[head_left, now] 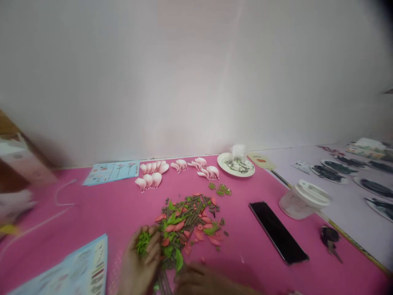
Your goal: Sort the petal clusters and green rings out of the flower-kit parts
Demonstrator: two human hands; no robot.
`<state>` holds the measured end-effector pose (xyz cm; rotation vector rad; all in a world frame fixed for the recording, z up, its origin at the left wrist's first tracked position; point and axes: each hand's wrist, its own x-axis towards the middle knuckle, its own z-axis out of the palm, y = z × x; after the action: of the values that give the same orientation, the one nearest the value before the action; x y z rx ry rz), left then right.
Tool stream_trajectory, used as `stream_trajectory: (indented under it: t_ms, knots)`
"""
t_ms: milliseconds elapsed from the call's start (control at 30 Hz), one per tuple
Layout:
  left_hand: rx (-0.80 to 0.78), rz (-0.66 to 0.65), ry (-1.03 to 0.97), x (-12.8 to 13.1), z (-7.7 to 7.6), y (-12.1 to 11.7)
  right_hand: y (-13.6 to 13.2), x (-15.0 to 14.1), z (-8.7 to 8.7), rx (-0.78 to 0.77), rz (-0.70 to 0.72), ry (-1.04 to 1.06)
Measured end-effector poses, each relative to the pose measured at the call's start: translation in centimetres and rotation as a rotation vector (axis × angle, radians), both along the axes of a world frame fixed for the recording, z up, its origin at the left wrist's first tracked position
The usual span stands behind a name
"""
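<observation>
My left hand [147, 256] is curled, palm up, around a clump of small bright green plastic pieces [143, 242]. It rests at the near left side of a mixed pile of brown stem pieces [193, 214], green leaf pieces [179, 259] and coral-pink petal pieces [199, 234]. My right hand [199, 280] is low at the pile's near edge, close to some brown stems. Its fingers are blurred and partly hidden, so what they hold, if anything, does not show. Beyond the pile lie groups of pale pink petals [152, 180] and several green rings [220, 191].
A white plate [250, 172] holds thin dark pieces and a crumpled white item. On the right are a phone [278, 231], a lidded white tub [296, 205] and keys [330, 241]. Printed instruction sheets [112, 172] lie at the left. A white wall stands behind the pink table [116, 213].
</observation>
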<state>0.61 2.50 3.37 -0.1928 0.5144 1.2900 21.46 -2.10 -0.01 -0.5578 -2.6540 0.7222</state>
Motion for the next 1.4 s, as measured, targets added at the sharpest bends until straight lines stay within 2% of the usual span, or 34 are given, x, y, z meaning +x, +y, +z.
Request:
stream_trajectory:
  t_ms: [67, 133, 200, 267, 333, 467, 533, 600, 667, 800, 867, 967, 1100, 1267, 1400]
  knots:
    - [-0.016, 0.001, 0.011, 0.1, 0.1, -0.1, 0.9, -0.2, 0.7, 0.032, -0.036, 0.004]
    - [-0.032, 0.009, 0.014, 0.3, 0.0, -0.1, 1.8, -0.6, 1.2, 0.127, -0.093, 0.007]
    - [-0.03, 0.012, 0.005, 0.2, -0.2, -0.1, 2.6, -0.7, 1.7, 0.236, -0.173, -0.002]
    - [-0.014, -0.014, -0.005, 0.1, -0.6, -0.1, 3.6, -0.2, 1.9, 0.279, -0.275, 0.01]
    - [-0.006, -0.04, -0.013, -0.2, -1.0, -0.1, 4.7, 0.8, 1.9, 0.259, -0.449, 0.068]
    - [0.021, -0.067, -0.029, -0.7, -1.6, -0.1, 7.3, 3.8, 0.9, 0.159, -0.946, 0.099]
    - [0.051, -0.081, -0.021, -0.6, -1.6, -0.2, 8.1, 4.9, 0.1, 0.092, -1.073, 0.026]
    - [0.066, -0.089, 0.004, -0.4, -1.4, -0.3, 8.4, 5.2, -0.7, 0.01, -1.075, -0.034]
    - [0.051, -0.082, 0.027, -0.1, -1.1, -0.3, 8.2, 5.0, -1.3, -0.039, -0.997, -0.033]
    - [-0.025, -0.068, 0.045, 0.4, -0.8, -0.2, 8.3, 4.2, -1.0, -0.034, -0.823, 0.087]
    - [-0.024, -0.077, 0.045, 0.6, -0.8, -0.2, 9.3, 4.1, -0.4, -0.006, -0.838, 0.109]
    - [0.048, -0.108, 0.023, 0.7, -0.9, -0.1, 11.8, 4.2, 0.4, 0.011, -0.908, 0.016]
    - [0.028, -0.126, 0.037, 0.5, -1.3, 0.0, 14.6, 3.7, 0.5, -0.041, -0.886, -0.093]
    - [-0.001, -0.129, 0.03, 0.3, -1.9, 0.1, 15.0, 2.4, 0.1, -0.039, -0.81, -0.099]
    - [0.016, -0.15, 0.029, 0.3, -2.0, 0.1, 14.9, 2.1, 0.2, -0.02, -0.671, -0.066]
